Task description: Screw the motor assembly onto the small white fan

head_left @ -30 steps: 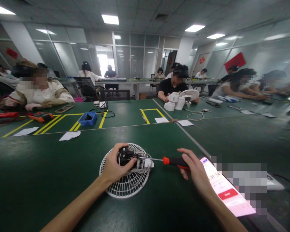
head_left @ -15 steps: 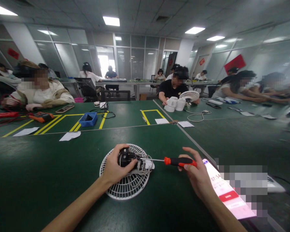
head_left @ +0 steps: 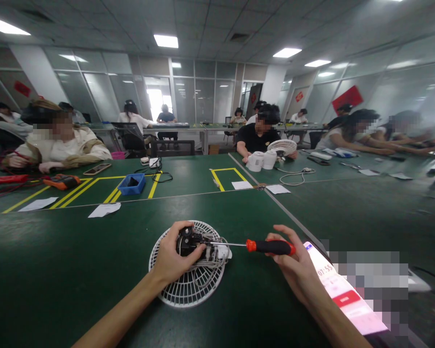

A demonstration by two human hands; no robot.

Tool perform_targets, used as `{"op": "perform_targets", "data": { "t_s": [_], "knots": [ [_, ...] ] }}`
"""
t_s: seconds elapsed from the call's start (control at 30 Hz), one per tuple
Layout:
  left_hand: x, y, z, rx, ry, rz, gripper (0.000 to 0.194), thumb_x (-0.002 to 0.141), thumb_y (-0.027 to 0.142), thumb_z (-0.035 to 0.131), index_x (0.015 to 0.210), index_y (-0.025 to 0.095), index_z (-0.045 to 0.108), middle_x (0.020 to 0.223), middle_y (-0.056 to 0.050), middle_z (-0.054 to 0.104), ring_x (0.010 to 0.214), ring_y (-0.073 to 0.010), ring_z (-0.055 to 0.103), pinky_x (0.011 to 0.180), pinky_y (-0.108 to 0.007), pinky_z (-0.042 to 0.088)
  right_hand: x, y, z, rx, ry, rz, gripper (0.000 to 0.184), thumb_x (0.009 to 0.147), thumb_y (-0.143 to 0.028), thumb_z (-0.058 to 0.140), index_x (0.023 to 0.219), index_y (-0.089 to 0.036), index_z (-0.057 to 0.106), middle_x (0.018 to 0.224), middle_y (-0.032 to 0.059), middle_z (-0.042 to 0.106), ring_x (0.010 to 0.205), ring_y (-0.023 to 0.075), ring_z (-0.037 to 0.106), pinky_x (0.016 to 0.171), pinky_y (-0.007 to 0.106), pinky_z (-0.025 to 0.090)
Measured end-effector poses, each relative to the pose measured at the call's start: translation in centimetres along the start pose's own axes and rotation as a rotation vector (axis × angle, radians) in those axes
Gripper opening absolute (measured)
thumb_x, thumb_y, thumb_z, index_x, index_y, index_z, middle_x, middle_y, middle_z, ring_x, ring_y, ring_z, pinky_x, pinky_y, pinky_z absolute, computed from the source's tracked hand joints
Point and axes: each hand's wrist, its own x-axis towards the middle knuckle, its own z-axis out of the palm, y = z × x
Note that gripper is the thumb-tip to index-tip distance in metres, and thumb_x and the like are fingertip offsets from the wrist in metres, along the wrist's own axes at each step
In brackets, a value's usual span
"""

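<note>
A white round fan grille (head_left: 192, 295) lies on the green table, with a black fan motor (head_left: 185, 242) and loose pale wires (head_left: 212, 263) on top of it. My left hand (head_left: 171, 256) is closed around the motor, thumb on its right side. In my right hand (head_left: 292, 256) is a screwdriver (head_left: 270, 247) with a red and black handle, held by the handle with the index finger raised off it. Its shaft lies almost level and points left into the motor assembly. The tip is hidden among the parts near my left thumb.
A lit phone (head_left: 344, 295) lies right of my right hand. Beyond are a blue bin (head_left: 131, 184), paper slips (head_left: 105, 210), yellow tape marks and an orange meter (head_left: 62, 181). Across the table, a co-worker (head_left: 258, 135) handles white fan parts (head_left: 255, 161); other people sit around.
My right fingers have shifted around the screwdriver handle, which looks turned, showing more black. The shaft stays at the motor assembly. My left hand keeps its hold. The camera view has tipped up slightly.
</note>
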Motion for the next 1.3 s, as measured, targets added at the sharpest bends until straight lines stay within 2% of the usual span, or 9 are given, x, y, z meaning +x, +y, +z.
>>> {"op": "perform_targets", "data": {
  "t_s": [0.07,0.13,0.27,0.5,0.7,0.83,1.0,1.1,1.3],
  "knots": [
    [-0.04,0.00,0.02,-0.002,0.001,-0.006,0.046,0.081,0.038,0.077,0.119,0.023,0.056,0.110,-0.005,0.068,0.095,-0.0205,0.069,0.087,-0.038,0.059,0.18,0.08,0.01,-0.029,-0.004,-0.001,0.056,0.070,-0.028,0.076,0.123,-0.028,0.057,0.104,0.0043,0.071,0.080,0.0210,0.066,0.073,0.035,0.055],
    [-0.06,0.01,0.06,-0.006,0.002,-0.014,0.046,0.081,0.039,0.077,0.120,0.023,0.056,0.110,-0.005,0.068,0.095,-0.0206,0.069,0.088,-0.038,0.059,0.39,0.06,0.09,-0.101,0.012,0.044,0.054,0.079,-0.050,0.072,0.124,-0.026,0.054,0.090,0.0053,0.073,0.063,0.0202,0.065,0.055,0.032,0.053],
    [-0.05,-0.01,0.09,-0.005,0.006,-0.016,0.047,0.081,0.039,0.076,0.120,0.024,0.056,0.110,-0.004,0.068,0.096,-0.0208,0.069,0.089,-0.038,0.059,0.63,-0.23,0.33,-0.317,0.064,0.136,0.062,0.086,-0.074,0.053,0.120,-0.022,0.054,0.057,-0.0025,0.062,0.037,0.0136,0.048,0.034,0.022,0.029],
    [-0.10,-0.25,0.00,-0.030,-0.009,0.003,0.040,0.087,0.036,0.069,0.121,0.023,0.055,0.110,-0.005,0.067,0.095,-0.0208,0.069,0.085,-0.035,0.059,0.37,-0.42,0.40,-0.138,0.059,0.090,0.052,0.084,-0.054,0.067,0.124,-0.023,0.052,0.061,-0.0041,0.060,0.047,0.0137,0.050,0.044,0.024,0.037],
    [0.04,0.02,0.07,-0.051,-0.011,-0.007,0.038,0.086,0.032,0.067,0.121,0.023,0.054,0.105,-0.004,0.067,0.089,-0.0191,0.069,0.081,-0.033,0.059,0.11,-0.44,0.28,0.045,0.018,0.047,0.047,0.073,-0.032,0.073,0.117,-0.025,0.059,0.093,0.0021,0.066,0.062,0.0152,0.059,0.053,0.028,0.046],
    [-0.01,-0.01,0.10,-0.060,-0.011,-0.010,0.040,0.086,0.031,0.068,0.122,0.022,0.054,0.107,-0.005,0.067,0.091,-0.0192,0.069,0.083,-0.034,0.059,0.27,-0.38,0.20,-0.039,0.030,0.062,0.046,0.081,-0.048,0.070,0.118,-0.025,0.056,0.085,0.0027,0.069,0.061,0.0188,0.064,0.053,0.030,0.049],
    [-0.03,-0.13,0.07,-0.054,-0.003,0.003,0.040,0.085,0.030,0.068,0.122,0.022,0.054,0.107,-0.005,0.067,0.092,-0.0192,0.068,0.084,-0.034,0.059,0.66,-0.21,0.22,-0.249,0.061,0.133,0.058,0.086,-0.069,0.059,0.119,-0.022,0.052,0.054,-0.0026,0.062,0.040,0.0157,0.053,0.038,0.024,0.037],
    [-0.05,-0.11,0.06,-0.045,0.003,0.017,0.040,0.085,0.029,0.068,0.121,0.022,0.054,0.107,-0.004,0.067,0.094,-0.0193,0.068,0.084,-0.033,0.059,0.61,-0.09,0.19,-0.166,0.063,0.103,0.059,0.083,-0.061,0.067,0.124,-0.023,0.049,0.057,-0.0037,0.063,0.044,0.0153,0.054,0.040,0.023,0.038],
    [0.00,-0.03,0.09,-0.048,0.006,0.027,0.044,0.083,0.033,0.072,0.122,0.023,0.054,0.110,-0.005,0.067,0.095,-0.0197,0.069,0.086,-0.034,0.059,0.46,0.14,0.03,0.033,0.050,0.035,0.054,0.071,-0.034,0.075,0.121,-0.026,0.055,0.091,0.0019,0.071,0.062,0.0167,0.063,0.054,0.029,0.051]
  ]
}}
